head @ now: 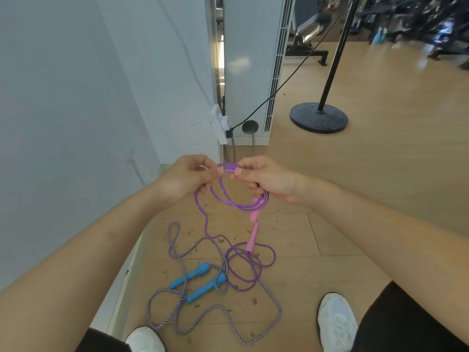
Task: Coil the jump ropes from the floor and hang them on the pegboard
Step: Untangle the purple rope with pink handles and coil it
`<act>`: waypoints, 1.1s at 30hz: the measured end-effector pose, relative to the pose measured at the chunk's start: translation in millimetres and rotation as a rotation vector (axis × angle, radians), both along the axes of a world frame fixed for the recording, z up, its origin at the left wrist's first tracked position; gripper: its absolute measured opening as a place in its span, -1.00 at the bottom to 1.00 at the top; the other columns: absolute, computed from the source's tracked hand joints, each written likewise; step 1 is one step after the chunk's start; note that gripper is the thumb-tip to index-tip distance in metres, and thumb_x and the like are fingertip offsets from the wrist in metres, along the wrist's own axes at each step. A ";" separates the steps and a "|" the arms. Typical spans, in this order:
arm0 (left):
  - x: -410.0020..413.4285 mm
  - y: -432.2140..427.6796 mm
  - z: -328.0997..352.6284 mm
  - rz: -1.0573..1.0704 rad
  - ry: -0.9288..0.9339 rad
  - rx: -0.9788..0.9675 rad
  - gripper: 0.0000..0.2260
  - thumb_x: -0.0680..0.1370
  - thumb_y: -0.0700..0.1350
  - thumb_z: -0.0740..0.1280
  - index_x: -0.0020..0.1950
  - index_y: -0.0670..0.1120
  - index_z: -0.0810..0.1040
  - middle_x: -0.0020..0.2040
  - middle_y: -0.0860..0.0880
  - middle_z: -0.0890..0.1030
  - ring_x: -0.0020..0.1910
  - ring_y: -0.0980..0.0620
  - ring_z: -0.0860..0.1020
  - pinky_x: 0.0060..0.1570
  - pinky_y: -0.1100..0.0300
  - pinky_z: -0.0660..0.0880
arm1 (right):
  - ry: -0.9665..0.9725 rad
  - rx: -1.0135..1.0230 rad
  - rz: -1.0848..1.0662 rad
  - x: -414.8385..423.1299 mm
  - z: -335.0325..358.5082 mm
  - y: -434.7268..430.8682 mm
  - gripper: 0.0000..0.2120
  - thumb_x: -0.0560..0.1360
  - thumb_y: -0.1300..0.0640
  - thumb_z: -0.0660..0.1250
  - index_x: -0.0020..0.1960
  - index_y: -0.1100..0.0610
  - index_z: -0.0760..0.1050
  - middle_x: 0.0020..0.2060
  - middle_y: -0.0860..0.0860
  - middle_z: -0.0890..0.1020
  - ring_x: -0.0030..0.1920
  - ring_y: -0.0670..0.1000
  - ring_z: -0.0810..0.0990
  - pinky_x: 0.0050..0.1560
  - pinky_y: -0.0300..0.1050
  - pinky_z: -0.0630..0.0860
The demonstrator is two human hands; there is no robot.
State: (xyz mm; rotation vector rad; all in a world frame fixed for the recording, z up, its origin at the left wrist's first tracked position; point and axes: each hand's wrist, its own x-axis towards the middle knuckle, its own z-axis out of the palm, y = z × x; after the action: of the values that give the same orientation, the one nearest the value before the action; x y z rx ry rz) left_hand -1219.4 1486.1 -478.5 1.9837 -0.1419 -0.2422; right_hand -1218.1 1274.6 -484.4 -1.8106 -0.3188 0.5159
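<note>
- Left hand (185, 180): fingers curled, thumb and forefinger pinching the purple rope (243, 208) at the top of its loops.
- Right hand (266, 182): just beside the left, also pinching the loop tops, lower fingers curled round the strands.
- Purple rope: a few loops hang between the hands, held above the floor (355, 199). One strand drops from the left hand's side to loose loops lying on the floor.
- Pink handles (253, 226): in line below the right hand, the lower one reaching the floor loops. Cannot tell whether either is gripped.
- Striped rope (182, 295): uncoiled on the floor, crossing the purple floor loops. Blue handles (189, 275) lie side by side in its middle.
- White shoes (336, 323): at the bottom edge, either side of the striped rope.
- Wall (76, 123) on the left, with a power strip (220, 125) at its corner.
- Round stand base (318, 118): on the floor, well apart to the right.
</note>
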 end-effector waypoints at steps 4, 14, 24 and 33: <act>0.5 6.8 -0.6 -0.057 0.101 -0.149 -0.85 0.52 -0.01 0.46 -0.10 -0.06 0.60 -0.27 -0.03 0.55 -0.19 -0.04 0.60 0.10 0.03 0.54 | 0.030 0.239 -0.192 5.9 13.7 -5.3 -0.83 0.67 0.16 0.19 -0.02 0.16 0.52 -0.48 -0.09 0.32 -0.51 -0.10 0.26 -0.38 -0.17 0.31; 1.0 19.9 -15.0 -0.135 0.323 -0.180 -0.74 0.57 0.01 0.37 0.08 -0.18 0.58 -0.11 -0.16 0.62 0.10 -0.27 0.66 0.24 -0.03 0.51 | 0.305 0.797 -0.695 42.9 46.5 -54.6 -0.74 0.69 0.13 0.13 -0.18 0.08 0.40 -0.52 -0.09 0.30 -0.56 -0.11 0.27 -0.49 -0.26 0.32; 8.8 39.5 -27.1 0.075 0.275 -0.028 -0.90 0.56 -0.26 0.40 0.06 -0.18 0.56 -0.20 -0.10 0.63 -0.29 -0.04 0.63 -0.15 0.14 0.61 | 0.480 0.700 -1.086 66.8 21.3 -83.7 -0.65 0.57 0.29 -0.04 -0.35 0.09 0.26 -0.67 -0.03 0.30 -0.68 -0.04 0.29 -0.47 -0.24 0.29; 10.5 27.3 -24.1 0.187 0.055 0.227 -0.97 0.54 -0.24 0.41 -0.10 -0.18 0.62 -0.30 -0.11 0.64 -0.42 -0.05 0.45 -0.36 0.17 0.46 | 0.486 0.601 -0.897 63.5 10.9 -60.6 -0.73 0.62 0.24 0.15 -0.24 0.20 0.43 -0.61 0.03 0.50 -0.45 -0.06 0.46 -0.33 -0.20 0.41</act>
State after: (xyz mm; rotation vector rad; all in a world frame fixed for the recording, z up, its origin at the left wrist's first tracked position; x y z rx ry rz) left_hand -1208.9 1513.3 -502.7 2.1975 0.1116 -0.1979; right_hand -1154.6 1214.0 -473.5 -1.0327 0.6041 0.1642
